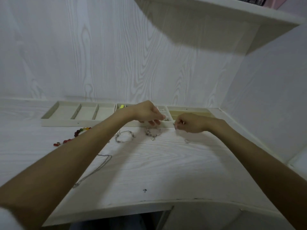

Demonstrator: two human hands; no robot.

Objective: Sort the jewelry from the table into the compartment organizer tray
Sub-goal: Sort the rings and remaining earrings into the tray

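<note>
One organizer tray (78, 121) runs lengthwise along the tabletop's far edge. In front, left to right: one red beaded strand (73, 137), two charm bracelets (125, 138). The left hand (147, 112) reaches over the tray, fingers loosely extended; the right hand (191, 123) pinches a small silver piece (174, 125).

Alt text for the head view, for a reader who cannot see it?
Both hands reach the organizer tray at the table's far edge; the right hand pinches a small silver piece, the left hand hovers. Two charm bracelets, beads and a chain remain.
</note>
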